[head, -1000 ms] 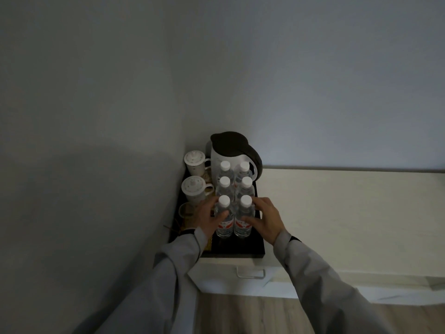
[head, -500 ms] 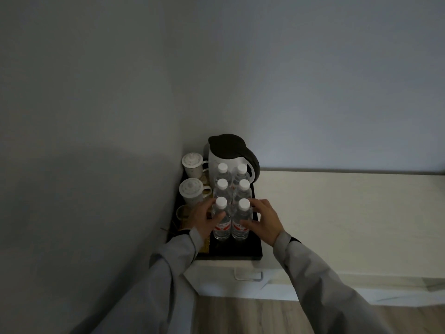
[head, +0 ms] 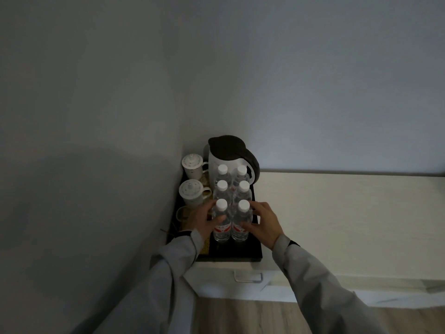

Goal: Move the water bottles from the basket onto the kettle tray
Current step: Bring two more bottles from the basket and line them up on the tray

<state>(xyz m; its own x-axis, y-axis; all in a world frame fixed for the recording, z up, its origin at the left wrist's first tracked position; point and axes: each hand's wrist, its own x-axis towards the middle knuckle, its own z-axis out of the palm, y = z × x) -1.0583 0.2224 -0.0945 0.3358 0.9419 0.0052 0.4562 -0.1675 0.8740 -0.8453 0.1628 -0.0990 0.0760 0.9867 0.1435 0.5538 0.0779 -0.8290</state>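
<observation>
Hands point(head: 261, 225) (both) still flank front bottles point(head: 231, 220).

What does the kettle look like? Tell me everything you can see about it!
The kettle has a smooth white body, probably plastic, with a dark lid and a dark curved handle on its right side. Its lid is shut. It stands upright at the back of the black tray, in the corner by the walls. Six water bottles stand in front and hide its lower part. Two lidded cups sit to its left. Neither of the hands touches it.
</observation>
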